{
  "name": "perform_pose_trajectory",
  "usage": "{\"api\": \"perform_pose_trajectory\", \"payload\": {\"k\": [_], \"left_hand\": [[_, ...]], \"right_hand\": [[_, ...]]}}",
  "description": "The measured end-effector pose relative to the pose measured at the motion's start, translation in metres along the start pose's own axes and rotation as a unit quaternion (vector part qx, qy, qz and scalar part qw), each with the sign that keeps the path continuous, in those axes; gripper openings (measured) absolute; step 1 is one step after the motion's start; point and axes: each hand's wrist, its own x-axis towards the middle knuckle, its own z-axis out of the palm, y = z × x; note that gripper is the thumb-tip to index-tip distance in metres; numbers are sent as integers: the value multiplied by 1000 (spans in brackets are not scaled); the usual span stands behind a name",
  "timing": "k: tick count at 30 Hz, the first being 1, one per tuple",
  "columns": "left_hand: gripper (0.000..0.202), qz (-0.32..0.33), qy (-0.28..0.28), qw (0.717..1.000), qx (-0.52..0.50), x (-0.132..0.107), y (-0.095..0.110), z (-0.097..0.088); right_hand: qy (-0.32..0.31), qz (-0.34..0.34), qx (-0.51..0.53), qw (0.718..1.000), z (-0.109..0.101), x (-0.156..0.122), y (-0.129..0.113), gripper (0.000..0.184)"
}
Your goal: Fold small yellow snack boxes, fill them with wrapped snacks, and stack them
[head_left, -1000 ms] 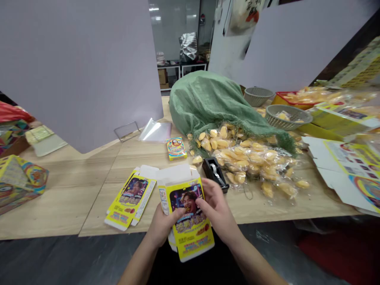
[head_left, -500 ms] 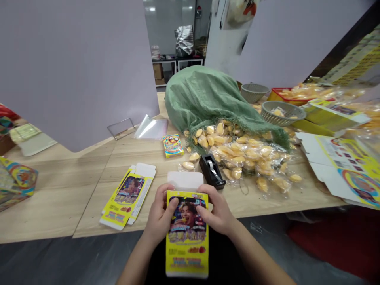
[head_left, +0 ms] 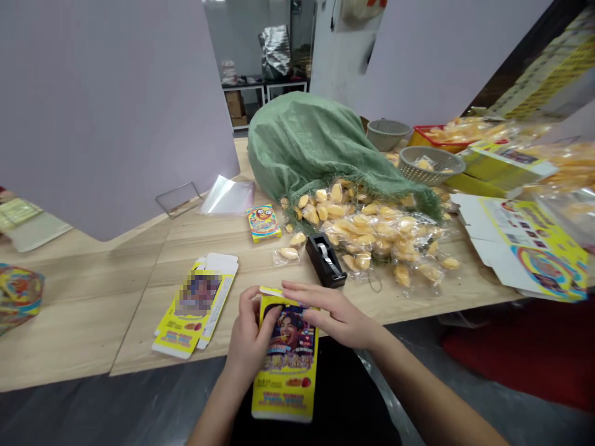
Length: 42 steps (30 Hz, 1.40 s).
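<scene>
a yellow box (head_left: 284, 384) is held at the near edge of the wooden table (head_left: 139, 272), its printed front turned up and its lower end hanging over the dark clothing below; its left side is gripped by the left hand (head_left: 248, 337), with the thumb laid on the front and the other fingers curled behind; by the right hand (head_left: 337, 316) the upper right corner is covered, its fingers nearly straight and slightly parted across the top; whether the box is also pinched by them cannot be told.

to the left, flattened cartons (head_left: 186, 322) of like print are laid overlapping; beyond the box a black tape dispenser (head_left: 325, 263) is set, and just beside it wrapped yellow pieces (head_left: 367, 229) are heaped at the mouth of a green sack (head_left: 297, 139); a small colourful box (head_left: 263, 223) is placed near clear plastic sheets (head_left: 227, 197); at the right, a large printed carton (head_left: 530, 244) is spread flat.
</scene>
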Motion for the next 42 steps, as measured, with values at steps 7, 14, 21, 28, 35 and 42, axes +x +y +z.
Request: {"api": "perform_pose_trajectory", "payload": {"k": [7,14,21,28,35,42], "left_hand": [[59,-5,-28,999,-35,-6,5,3],[58,-5,-59,996,-68,-6,6,-1],[59,49,-67,996,43,-7,11,-7],[26,120,-61,990,47,0,5,-6],[25,146,-22,986,82,2,5,-5],[18,267,255,928,47,17,12,-7]], "right_hand": [[18,148,114,982,0,10,-3,35],[4,73,-95,993,-1,15,-6,29],[-25,-42,-153,987,-1,10,3,33],[76,-1,-130,989,10,-17,8,43],[195,-55,-76,976,28,-24,21,12],[487,209,46,847,-28,-36,71,32]]}}
